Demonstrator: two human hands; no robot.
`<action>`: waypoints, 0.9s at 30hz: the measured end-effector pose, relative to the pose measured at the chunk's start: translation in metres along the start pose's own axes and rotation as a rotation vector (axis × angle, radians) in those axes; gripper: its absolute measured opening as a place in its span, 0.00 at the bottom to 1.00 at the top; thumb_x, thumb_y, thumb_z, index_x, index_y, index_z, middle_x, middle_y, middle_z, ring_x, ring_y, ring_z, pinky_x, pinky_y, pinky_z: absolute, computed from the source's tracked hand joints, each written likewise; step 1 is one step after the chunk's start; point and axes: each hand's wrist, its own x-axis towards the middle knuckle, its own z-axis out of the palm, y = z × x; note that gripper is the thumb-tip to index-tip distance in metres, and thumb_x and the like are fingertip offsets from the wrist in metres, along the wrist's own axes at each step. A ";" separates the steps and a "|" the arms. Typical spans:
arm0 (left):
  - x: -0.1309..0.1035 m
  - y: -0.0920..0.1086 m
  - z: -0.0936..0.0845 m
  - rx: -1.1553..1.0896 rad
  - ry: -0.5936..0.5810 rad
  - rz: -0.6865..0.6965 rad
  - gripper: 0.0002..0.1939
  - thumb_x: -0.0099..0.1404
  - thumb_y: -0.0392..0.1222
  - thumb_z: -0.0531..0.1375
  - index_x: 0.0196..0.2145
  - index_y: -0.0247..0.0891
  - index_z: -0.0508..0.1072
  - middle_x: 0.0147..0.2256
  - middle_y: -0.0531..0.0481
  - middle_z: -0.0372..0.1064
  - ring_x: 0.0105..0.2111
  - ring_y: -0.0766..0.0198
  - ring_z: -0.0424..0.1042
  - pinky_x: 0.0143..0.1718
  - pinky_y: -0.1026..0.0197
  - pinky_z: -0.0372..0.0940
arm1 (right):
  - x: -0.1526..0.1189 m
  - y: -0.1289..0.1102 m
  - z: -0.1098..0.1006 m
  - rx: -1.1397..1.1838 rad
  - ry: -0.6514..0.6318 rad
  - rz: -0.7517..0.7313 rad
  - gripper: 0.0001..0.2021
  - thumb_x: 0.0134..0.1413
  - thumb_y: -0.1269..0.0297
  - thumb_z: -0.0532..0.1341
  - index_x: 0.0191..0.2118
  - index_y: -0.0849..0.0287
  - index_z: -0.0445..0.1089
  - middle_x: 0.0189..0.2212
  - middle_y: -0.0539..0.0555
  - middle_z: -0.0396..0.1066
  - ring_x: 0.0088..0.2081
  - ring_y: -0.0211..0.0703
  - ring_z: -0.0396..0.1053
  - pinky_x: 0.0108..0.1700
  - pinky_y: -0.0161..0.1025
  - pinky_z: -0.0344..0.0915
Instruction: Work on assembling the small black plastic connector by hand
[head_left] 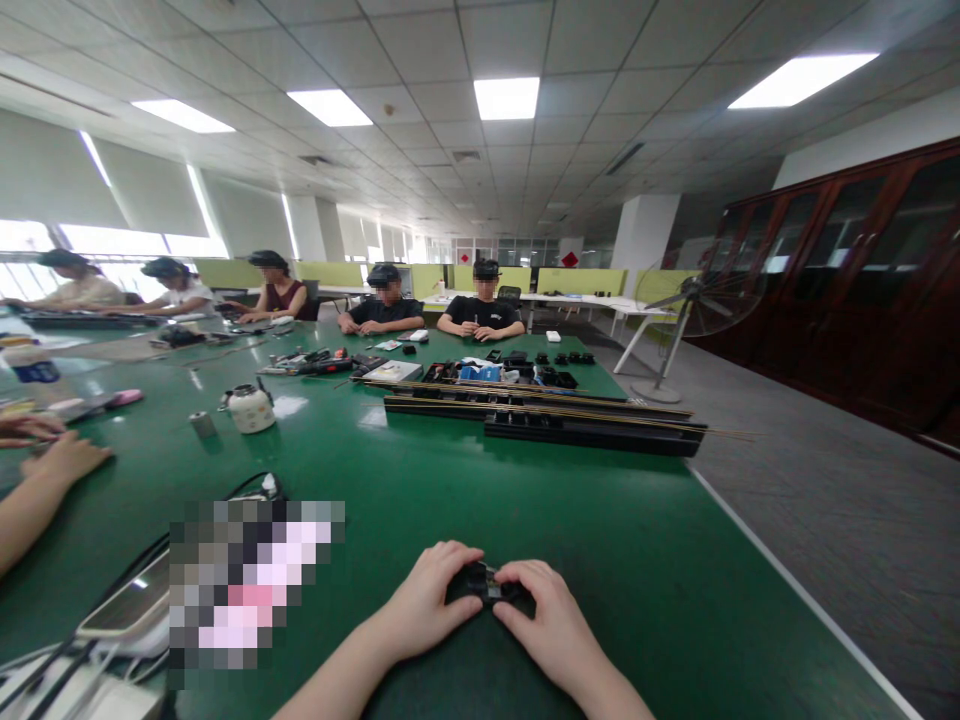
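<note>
Indoors, a green table (360, 480).

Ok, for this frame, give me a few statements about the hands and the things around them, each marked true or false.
1. The left hand and right hand are both on one small dark part. True.
2. The tabletop is white. False: the tabletop is green.
3. The fan stands on the floor. True.
4. The grey cylinder is right of the round pot. False: the grey cylinder is left of the round pot.
</note>
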 end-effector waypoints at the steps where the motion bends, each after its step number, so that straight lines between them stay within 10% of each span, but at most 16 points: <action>1: 0.000 0.000 0.000 0.000 0.000 0.001 0.22 0.58 0.41 0.61 0.51 0.42 0.65 0.46 0.45 0.66 0.46 0.55 0.64 0.50 0.53 0.58 | 0.000 0.000 0.000 0.002 0.001 -0.002 0.09 0.45 0.67 0.59 0.36 0.53 0.71 0.39 0.51 0.73 0.46 0.47 0.66 0.50 0.43 0.58; 27: 0.001 -0.003 0.002 0.001 0.005 -0.001 0.20 0.58 0.43 0.61 0.49 0.43 0.67 0.45 0.46 0.66 0.45 0.55 0.64 0.48 0.54 0.59 | 0.001 0.007 0.005 0.072 0.032 0.004 0.07 0.47 0.64 0.60 0.35 0.53 0.70 0.44 0.53 0.71 0.50 0.48 0.65 0.53 0.44 0.57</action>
